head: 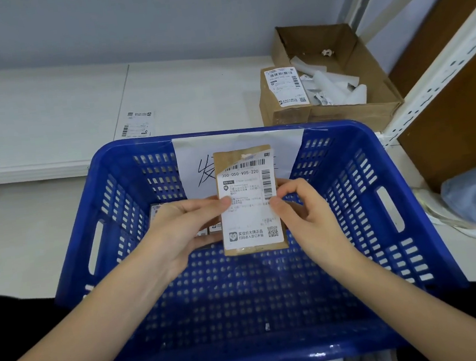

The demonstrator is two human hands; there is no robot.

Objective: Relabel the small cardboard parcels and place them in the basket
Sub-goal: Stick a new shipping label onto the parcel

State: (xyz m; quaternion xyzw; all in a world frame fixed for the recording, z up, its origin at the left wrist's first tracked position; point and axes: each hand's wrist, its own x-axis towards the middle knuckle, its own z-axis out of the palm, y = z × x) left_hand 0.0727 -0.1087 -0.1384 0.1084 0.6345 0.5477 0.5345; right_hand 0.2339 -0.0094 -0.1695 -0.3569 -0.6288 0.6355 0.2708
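both hands (pixel 251 208) pinching the parcel (pixel 249 201) upright over the basket (pixel 350 198), left hand (pixel 190 225) and right hand (pixel 303 208) on opposite edges, long axis pointing away

A bright blue basket (pixel 378 183) with slotted, perforated walls carries a white paper sign (pixel 280 146) with black handwriting, the brown cardboard parcel (pixel 254 247) bears a white label (pixel 248 208) with black barcodes, and the worktop (pixel 33 119) is white.

The left hand (pixel 188 226) hides most of the parcels (pixel 157 210) at the basket's (pixel 408 191) far left corner. The held parcel (pixel 249 202) covers part of the handwritten sheet (pixel 191 167) (writing unreadable).
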